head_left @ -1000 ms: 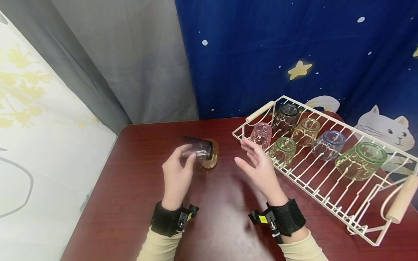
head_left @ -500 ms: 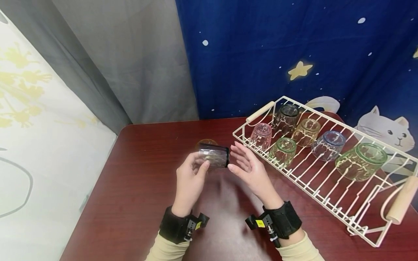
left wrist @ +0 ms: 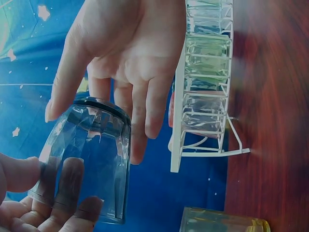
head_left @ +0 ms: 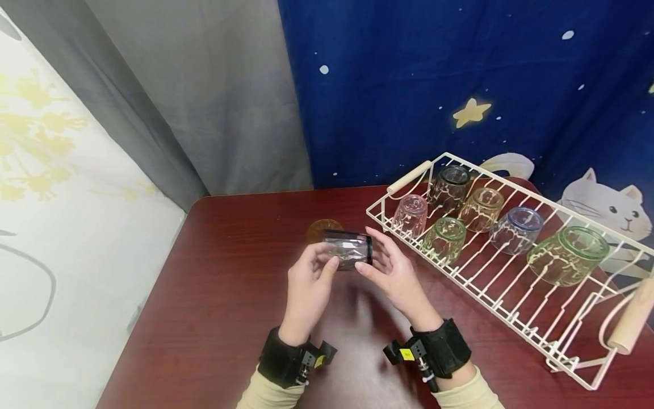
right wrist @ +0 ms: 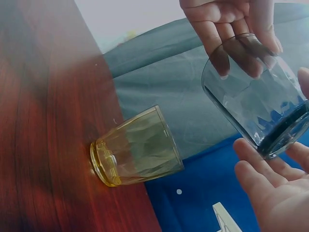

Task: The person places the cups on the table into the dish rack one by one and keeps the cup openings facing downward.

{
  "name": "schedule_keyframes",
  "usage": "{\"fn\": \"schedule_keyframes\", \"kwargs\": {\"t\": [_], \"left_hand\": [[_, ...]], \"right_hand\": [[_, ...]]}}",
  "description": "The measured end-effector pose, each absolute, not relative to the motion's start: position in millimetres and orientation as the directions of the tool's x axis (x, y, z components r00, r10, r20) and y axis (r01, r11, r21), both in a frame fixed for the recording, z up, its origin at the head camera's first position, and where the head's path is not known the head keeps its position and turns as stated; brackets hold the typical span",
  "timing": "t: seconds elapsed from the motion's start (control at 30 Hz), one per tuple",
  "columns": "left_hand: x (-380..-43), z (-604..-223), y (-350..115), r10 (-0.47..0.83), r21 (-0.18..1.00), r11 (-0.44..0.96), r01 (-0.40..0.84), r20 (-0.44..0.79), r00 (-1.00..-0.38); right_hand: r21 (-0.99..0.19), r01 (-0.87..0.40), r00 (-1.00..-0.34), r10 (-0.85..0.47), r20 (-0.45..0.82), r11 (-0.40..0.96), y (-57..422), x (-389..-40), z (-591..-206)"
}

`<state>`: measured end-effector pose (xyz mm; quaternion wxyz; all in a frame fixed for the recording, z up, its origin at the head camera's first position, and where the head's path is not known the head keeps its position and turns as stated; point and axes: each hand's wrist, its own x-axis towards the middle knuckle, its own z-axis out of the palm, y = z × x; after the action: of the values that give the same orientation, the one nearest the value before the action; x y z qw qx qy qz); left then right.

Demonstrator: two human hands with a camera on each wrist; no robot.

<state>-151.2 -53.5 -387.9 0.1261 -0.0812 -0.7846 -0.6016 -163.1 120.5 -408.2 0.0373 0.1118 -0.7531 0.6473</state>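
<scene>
A dark grey clear drinking glass (head_left: 347, 250) is held on its side above the table, its thick base turned to the right. My left hand (head_left: 311, 278) grips it near the mouth, thumb on one side and fingers on the other, seen through the glass in the left wrist view. My right hand (head_left: 395, 272) is around the base, its fingers nearly straight, with the thumb and fingertips right at the base edge. Behind the held glass stands an upright amber glass (right wrist: 137, 150) on the table, partly hidden in the head view.
At the right, a white wire rack (head_left: 490, 307) with wooden handles holds several upside-down glasses, among them a pink glass (head_left: 410, 216), a blue glass (head_left: 516, 230) and a large green glass (head_left: 567, 255). Curtains (head_left: 368, 102) hang behind the dark red table (head_left: 219, 272).
My left hand has carried the grey glass rightward and nearer, off the amber glass. My right hand has come in slightly to the left, around the base of the grey glass.
</scene>
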Motion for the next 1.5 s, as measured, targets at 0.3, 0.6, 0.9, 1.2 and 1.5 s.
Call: {"fn": "schedule_keyframes", "kwargs": {"t": [0.3,0.6,0.9,1.2,1.5], "left_hand": [[-154.8,-386.3,-52.6,0.008,0.946,0.191,0.263,0.266,-0.964],[-157.3,-381.8,-52.7,0.030,0.955,0.135,0.263,0.261,-0.965],[-163.6,-381.8,-54.7,0.045,0.941,0.148,0.305,0.302,-0.952],[-163.2,-385.9,-59.2,0.111,0.899,0.276,0.340,0.322,-0.940],[-167.7,-388.6,-62.5,0.165,0.815,0.416,0.403,0.368,-0.915]], "right_hand": [[-0.966,-0.210,-0.976,-0.091,0.198,0.150,122.2,-164.6,-403.2],[-0.967,-0.214,-0.976,-0.067,0.207,0.136,124.3,-168.1,-399.2],[-0.970,-0.234,-0.972,0.004,0.235,0.062,123.8,-167.6,-387.2],[-0.970,-0.236,-0.966,0.099,0.240,0.057,125.0,-158.0,-382.3],[-0.932,-0.361,-0.904,0.241,0.354,0.013,133.3,-153.1,-373.0]]}}
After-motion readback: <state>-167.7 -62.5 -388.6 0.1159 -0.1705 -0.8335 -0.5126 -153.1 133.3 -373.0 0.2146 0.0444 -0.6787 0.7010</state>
